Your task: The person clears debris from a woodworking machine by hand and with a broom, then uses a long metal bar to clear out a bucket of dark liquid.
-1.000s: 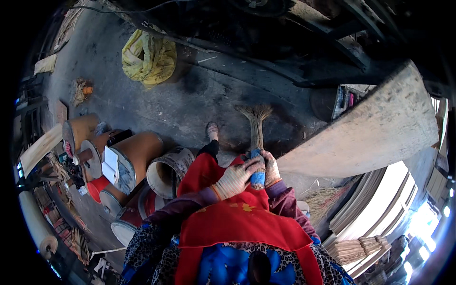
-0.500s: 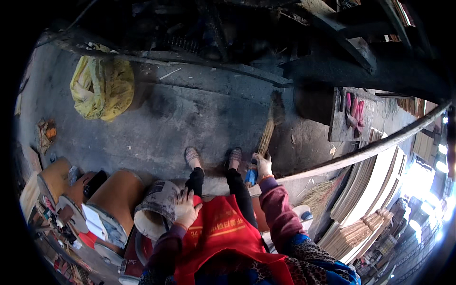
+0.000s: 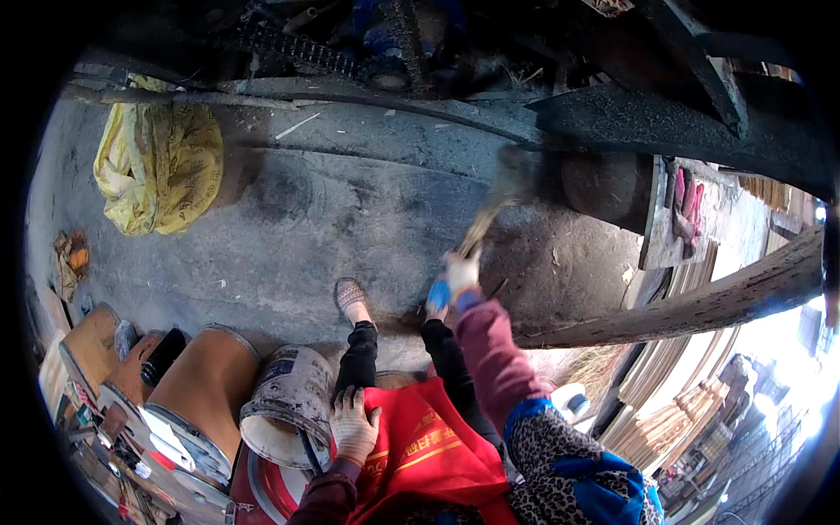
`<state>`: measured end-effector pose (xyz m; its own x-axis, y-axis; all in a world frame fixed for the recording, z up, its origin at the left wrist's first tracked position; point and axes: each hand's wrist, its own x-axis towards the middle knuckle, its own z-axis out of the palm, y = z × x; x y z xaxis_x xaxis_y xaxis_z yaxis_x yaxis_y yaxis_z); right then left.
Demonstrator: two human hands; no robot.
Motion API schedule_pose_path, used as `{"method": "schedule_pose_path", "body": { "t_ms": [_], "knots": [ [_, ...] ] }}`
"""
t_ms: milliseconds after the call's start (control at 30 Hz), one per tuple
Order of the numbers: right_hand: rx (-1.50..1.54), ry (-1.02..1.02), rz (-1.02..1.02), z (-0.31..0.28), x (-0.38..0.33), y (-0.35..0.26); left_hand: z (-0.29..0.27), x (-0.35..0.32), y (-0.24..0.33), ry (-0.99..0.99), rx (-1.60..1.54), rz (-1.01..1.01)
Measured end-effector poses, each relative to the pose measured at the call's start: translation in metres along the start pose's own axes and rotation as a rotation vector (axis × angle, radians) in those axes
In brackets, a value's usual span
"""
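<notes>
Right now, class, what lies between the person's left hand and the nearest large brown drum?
In the head view, a stained white bucket lies between the left hand and the brown drum.

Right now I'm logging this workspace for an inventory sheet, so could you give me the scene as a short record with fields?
Right grip: gloved, closed around a straw broom
Bristles: blurred, pointing away from the person
Left grip: gloved, fingers spread, resting at the edge of the red apron
Near left grip: whitish bucket
Upper left: yellow sack on the grey floor
Lighting: bright at lower right, dark along the top
</notes>
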<state>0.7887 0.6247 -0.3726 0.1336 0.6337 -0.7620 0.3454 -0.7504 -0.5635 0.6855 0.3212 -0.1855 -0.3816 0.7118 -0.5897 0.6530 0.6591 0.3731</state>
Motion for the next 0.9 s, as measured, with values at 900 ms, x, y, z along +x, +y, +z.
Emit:
{"method": "schedule_pose_path", "body": {
  "t_ms": [900],
  "knots": [
    [0.372, 0.098, -0.013, 0.058, -0.007, -0.08, -0.009, 0.019, -0.005, 0.059, -0.029, -0.068]
  ]
}}
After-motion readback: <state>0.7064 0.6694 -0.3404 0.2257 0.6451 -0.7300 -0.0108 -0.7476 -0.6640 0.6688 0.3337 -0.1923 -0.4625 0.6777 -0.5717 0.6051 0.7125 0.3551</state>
